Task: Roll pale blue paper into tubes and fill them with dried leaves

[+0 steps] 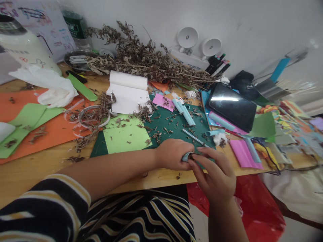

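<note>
My left hand (173, 153) is closed in a fist round a rolled tube of light blue paper (186, 156), whose open end points to the right. At that opening, the thumb and fingers of my right hand (214, 171) pinch a small dark bit that looks like dried leaf. Both hands are close together over the front edge of a dark green mat (174, 129). Leaf crumbs lie scattered over the mat and over a light green paper sheet (126, 134). Behind my hands lie rolled blue paper tubes (188, 116) and a thin pale stick (194, 137).
A heap of dried leafy branches (151, 62) stretches along the wall. White paper (130, 97), a tape ring (94, 116) and orange paper (58, 134) lie left. A black tablet (232, 106) and pink paper (243, 153) are right. A red plastic bag (257, 205) hangs below the table edge.
</note>
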{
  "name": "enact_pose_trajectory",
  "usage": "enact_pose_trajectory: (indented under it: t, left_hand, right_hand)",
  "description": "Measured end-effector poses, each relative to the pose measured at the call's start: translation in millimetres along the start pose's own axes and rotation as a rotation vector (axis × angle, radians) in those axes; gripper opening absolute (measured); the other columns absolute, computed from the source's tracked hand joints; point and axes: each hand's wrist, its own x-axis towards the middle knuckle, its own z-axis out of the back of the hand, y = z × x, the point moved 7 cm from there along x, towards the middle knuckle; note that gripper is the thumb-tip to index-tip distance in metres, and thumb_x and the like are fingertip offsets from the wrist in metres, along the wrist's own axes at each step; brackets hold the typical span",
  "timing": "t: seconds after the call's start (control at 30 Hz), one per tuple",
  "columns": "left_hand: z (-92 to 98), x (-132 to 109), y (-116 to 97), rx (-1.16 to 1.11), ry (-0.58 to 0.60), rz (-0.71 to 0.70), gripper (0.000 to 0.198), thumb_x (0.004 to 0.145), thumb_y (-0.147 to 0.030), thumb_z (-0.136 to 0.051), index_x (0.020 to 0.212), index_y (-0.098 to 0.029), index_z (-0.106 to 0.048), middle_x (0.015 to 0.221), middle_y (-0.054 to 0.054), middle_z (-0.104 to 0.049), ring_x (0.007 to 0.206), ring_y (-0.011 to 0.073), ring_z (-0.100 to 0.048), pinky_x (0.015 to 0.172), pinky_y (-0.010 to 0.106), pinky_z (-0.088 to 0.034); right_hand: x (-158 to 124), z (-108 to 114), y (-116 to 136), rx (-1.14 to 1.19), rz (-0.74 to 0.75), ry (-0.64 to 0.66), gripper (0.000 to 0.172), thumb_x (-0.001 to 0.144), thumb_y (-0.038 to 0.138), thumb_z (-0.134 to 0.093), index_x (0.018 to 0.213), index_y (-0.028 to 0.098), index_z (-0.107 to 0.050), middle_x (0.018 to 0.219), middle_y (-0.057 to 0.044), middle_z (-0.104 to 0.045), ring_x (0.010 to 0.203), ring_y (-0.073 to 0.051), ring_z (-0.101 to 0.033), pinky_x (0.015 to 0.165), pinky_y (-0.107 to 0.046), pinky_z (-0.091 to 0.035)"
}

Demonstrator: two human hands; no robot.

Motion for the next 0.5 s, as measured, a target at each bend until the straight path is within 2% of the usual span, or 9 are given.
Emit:
enact_pose_trajectory:
  t: [0.07, 0.17, 0.3, 0.4, 0.43, 0.5]
  left_hand:
    - [0.5, 0, 0, -0.013, -0.004, -0.003, 0.025, 0.073, -0.042, -0.039, 0.073, -0.018, -0.047, 0.069, 0.002, -0.057, 0.069, 0.0157, -0.054, 0.06, 0.025, -0.04]
    - [1.3, -1, 1, -0.028, -0.006, 0.005, 0.03, 0.071, -0.047, -0.041, 0.072, -0.018, -0.047, 0.068, 0.002, -0.057, 0.067, 0.0158, -0.054, 0.059, 0.025, -0.039]
    - [2.0, -2, 1, -0.048, -0.021, -0.002, 0.026, 0.07, -0.045, -0.044, 0.071, -0.018, -0.047, 0.069, 0.002, -0.058, 0.069, 0.0159, -0.055, 0.059, 0.025, -0.039]
    - [1.9, -2, 2, -0.063, -0.016, 0.006, 0.022, 0.071, -0.04, -0.044, 0.073, -0.018, -0.047, 0.071, 0.002, -0.058, 0.071, 0.0155, -0.055, 0.061, 0.024, -0.039]
    - [1.9, -2, 2, -0.064, -0.013, 0.01, 0.023, 0.071, -0.041, -0.045, 0.072, -0.018, -0.047, 0.071, 0.002, -0.058, 0.071, 0.0156, -0.055, 0.061, 0.024, -0.04]
    - [2.3, -1, 2, -0.058, -0.007, 0.022, 0.026, 0.07, -0.044, -0.045, 0.071, -0.018, -0.047, 0.07, 0.002, -0.058, 0.069, 0.0158, -0.055, 0.059, 0.025, -0.04]
  right_hand:
    - [-1, 1, 2, -0.042, 0.038, -0.012, 0.024, 0.064, 0.013, -0.061, 0.086, 0.023, -0.056, 0.096, -0.006, -0.051, 0.082, -0.018, -0.051, 0.071, -0.035, -0.045]
    - [3, 1, 4, -0.08, 0.075, 0.056, 0.021, 0.066, 0.018, -0.06, 0.086, 0.022, -0.058, 0.107, -0.008, -0.049, 0.093, -0.023, -0.048, 0.078, -0.041, -0.042]
    - [11, -4, 5, -0.119, 0.053, 0.325, 0.017, 0.072, 0.026, -0.052, 0.087, 0.023, -0.059, 0.123, -0.006, -0.043, 0.107, -0.028, -0.041, 0.084, -0.046, -0.038]
    - [14, -8, 5, -0.147, 0.044, 0.512, 0.018, 0.075, 0.029, -0.047, 0.086, 0.024, -0.06, 0.128, -0.004, -0.04, 0.112, -0.03, -0.037, 0.083, -0.048, -0.038]
    - [13, -9, 4, -0.118, 0.041, 0.532, 0.018, 0.075, 0.029, -0.047, 0.085, 0.024, -0.06, 0.127, -0.004, -0.04, 0.112, -0.029, -0.039, 0.083, -0.048, -0.039]
    - [12, -8, 0, 0.017, 0.013, 0.479, 0.017, 0.075, 0.027, -0.047, 0.085, 0.022, -0.059, 0.126, -0.006, -0.041, 0.108, -0.026, -0.043, 0.082, -0.045, -0.041]
